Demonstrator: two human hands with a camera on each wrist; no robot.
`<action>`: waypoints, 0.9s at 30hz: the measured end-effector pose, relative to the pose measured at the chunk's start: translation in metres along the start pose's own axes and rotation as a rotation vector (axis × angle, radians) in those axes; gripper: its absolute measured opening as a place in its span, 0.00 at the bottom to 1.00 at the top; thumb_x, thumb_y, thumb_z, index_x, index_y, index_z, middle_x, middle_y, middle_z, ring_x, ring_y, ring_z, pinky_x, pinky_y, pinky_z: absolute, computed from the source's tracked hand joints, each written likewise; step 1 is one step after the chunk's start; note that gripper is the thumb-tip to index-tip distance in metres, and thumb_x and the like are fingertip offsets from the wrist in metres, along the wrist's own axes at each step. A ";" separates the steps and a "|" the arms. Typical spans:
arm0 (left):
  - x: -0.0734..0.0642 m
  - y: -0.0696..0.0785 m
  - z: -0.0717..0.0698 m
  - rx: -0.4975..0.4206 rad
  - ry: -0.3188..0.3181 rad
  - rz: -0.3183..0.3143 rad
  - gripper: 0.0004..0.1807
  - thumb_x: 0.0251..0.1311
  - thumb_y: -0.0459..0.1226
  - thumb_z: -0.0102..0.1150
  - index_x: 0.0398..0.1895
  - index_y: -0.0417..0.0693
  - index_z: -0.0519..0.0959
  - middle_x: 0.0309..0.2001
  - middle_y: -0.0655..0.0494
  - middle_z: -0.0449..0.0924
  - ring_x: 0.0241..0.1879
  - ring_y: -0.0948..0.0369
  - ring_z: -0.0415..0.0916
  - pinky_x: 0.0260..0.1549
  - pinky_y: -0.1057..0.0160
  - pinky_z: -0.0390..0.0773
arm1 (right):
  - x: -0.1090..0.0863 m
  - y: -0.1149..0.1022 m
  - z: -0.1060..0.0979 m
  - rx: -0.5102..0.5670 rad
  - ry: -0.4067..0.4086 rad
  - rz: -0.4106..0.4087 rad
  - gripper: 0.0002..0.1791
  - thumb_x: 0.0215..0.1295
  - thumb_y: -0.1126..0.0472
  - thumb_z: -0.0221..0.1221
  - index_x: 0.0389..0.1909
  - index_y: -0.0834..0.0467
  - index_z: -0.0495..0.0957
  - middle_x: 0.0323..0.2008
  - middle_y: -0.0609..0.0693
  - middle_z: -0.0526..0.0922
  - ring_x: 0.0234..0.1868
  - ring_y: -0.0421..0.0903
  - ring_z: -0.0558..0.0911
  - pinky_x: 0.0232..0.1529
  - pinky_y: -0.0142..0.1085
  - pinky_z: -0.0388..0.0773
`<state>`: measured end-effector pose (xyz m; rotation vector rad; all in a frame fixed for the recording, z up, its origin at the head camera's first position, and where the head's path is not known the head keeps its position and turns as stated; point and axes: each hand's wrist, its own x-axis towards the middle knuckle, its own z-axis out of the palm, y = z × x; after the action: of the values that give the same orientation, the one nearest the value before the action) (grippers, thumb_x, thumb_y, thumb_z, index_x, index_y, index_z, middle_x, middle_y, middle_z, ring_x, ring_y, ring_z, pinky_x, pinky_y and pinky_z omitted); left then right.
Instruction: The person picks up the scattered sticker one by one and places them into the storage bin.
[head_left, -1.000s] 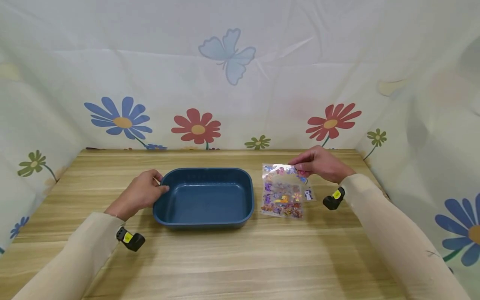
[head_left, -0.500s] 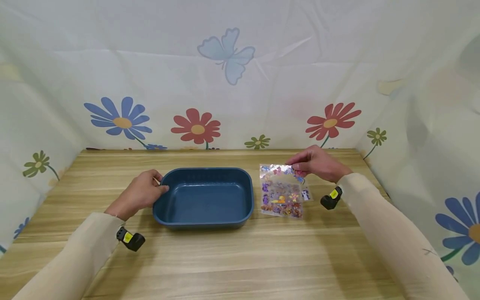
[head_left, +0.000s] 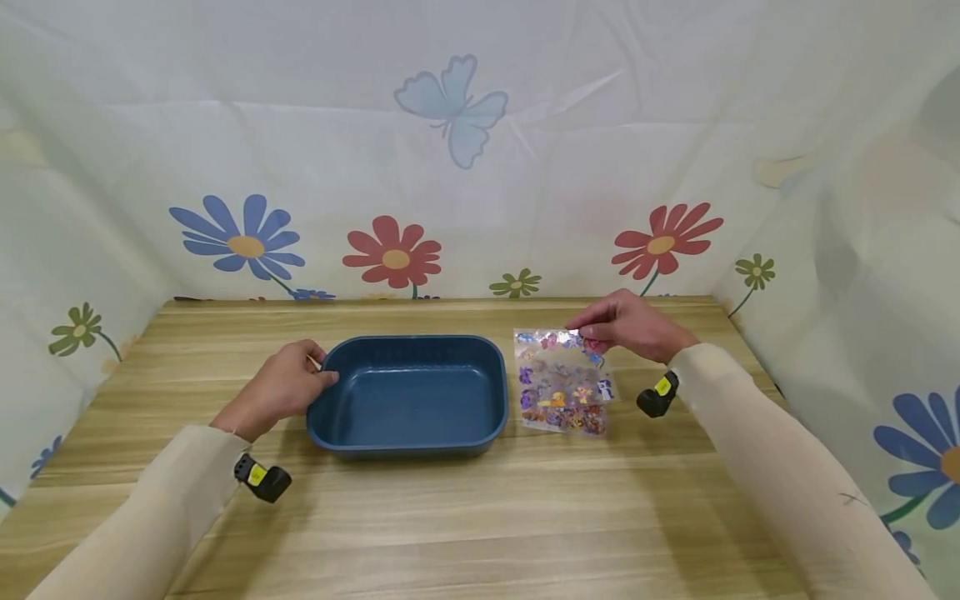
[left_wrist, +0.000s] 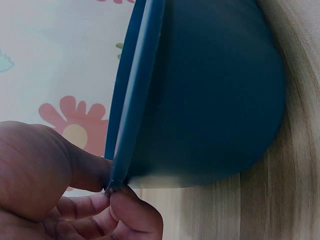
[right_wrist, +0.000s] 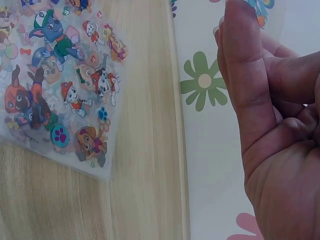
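Note:
My left hand (head_left: 281, 385) pinches the left end of the rim of a dark blue rectangular basin (head_left: 420, 408), thumb on one side and fingers on the other. The left wrist view shows that grip at the basin wall (left_wrist: 215, 90) close up. Between thumb and fingers, my right hand (head_left: 630, 327) pinches the top edge of a clear sticker sheet (head_left: 546, 357) with colourful pony figures. Below it, partly covered, a sticker sheet (head_left: 566, 421) lies right of the basin. In the right wrist view, cartoon-dog stickers (right_wrist: 70, 95) lie on the table.
The wood-grain table (head_left: 450, 525) ends at the back against a white cloth (head_left: 315, 150) printed with flowers and a butterfly. More of this cloth hangs at both sides.
My right hand has drifted slightly left with the pony sticker sheet, towards the basin. The left hand and the basin stay where they were.

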<state>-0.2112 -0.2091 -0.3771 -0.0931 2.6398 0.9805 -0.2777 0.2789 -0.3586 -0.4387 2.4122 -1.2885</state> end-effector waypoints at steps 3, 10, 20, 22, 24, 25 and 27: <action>0.001 0.000 0.001 0.001 0.002 0.001 0.22 0.77 0.37 0.53 0.63 0.30 0.66 0.46 0.37 0.75 0.35 0.55 0.80 0.31 0.64 0.86 | 0.000 -0.002 0.001 0.000 -0.006 -0.001 0.15 0.77 0.67 0.56 0.58 0.62 0.84 0.44 0.59 0.89 0.35 0.43 0.86 0.42 0.36 0.87; 0.001 -0.001 0.001 0.002 0.002 0.001 0.22 0.77 0.37 0.54 0.63 0.29 0.66 0.45 0.37 0.75 0.35 0.54 0.80 0.31 0.64 0.86 | 0.002 -0.005 0.004 -0.001 -0.009 0.016 0.15 0.78 0.66 0.55 0.58 0.63 0.84 0.48 0.59 0.89 0.37 0.45 0.87 0.43 0.37 0.87; 0.001 -0.002 0.001 -0.004 0.003 0.011 0.21 0.77 0.37 0.54 0.62 0.29 0.66 0.45 0.37 0.75 0.35 0.54 0.80 0.31 0.63 0.86 | 0.004 -0.006 0.006 0.002 -0.018 0.016 0.15 0.78 0.66 0.55 0.58 0.62 0.84 0.46 0.59 0.89 0.37 0.44 0.86 0.43 0.37 0.87; 0.001 -0.002 0.001 -0.006 0.003 0.010 0.21 0.76 0.37 0.54 0.62 0.29 0.66 0.45 0.37 0.75 0.35 0.54 0.80 0.31 0.63 0.86 | 0.005 -0.007 0.006 -0.004 -0.023 0.011 0.15 0.78 0.66 0.55 0.58 0.62 0.84 0.46 0.58 0.89 0.37 0.45 0.86 0.44 0.36 0.87; 0.001 -0.002 0.001 -0.008 0.005 0.009 0.21 0.76 0.37 0.54 0.62 0.29 0.67 0.44 0.37 0.75 0.35 0.55 0.80 0.31 0.63 0.86 | 0.006 -0.009 0.007 -0.008 -0.026 0.001 0.15 0.77 0.66 0.56 0.58 0.63 0.84 0.47 0.58 0.89 0.37 0.45 0.86 0.44 0.36 0.87; 0.001 -0.002 0.001 -0.009 0.005 0.008 0.21 0.76 0.37 0.54 0.62 0.29 0.67 0.44 0.37 0.75 0.35 0.55 0.80 0.31 0.63 0.86 | 0.006 -0.010 0.007 -0.010 -0.030 -0.006 0.15 0.77 0.66 0.55 0.58 0.64 0.83 0.47 0.58 0.89 0.37 0.45 0.86 0.44 0.36 0.87; 0.001 -0.002 0.001 -0.011 0.005 0.009 0.21 0.76 0.37 0.54 0.62 0.29 0.67 0.44 0.37 0.75 0.35 0.55 0.80 0.31 0.63 0.86 | 0.007 -0.011 0.007 -0.005 -0.036 -0.015 0.16 0.77 0.67 0.55 0.59 0.66 0.82 0.47 0.59 0.89 0.37 0.45 0.86 0.43 0.36 0.87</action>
<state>-0.2110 -0.2101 -0.3795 -0.0863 2.6420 0.9995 -0.2798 0.2642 -0.3540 -0.4784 2.3872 -1.2711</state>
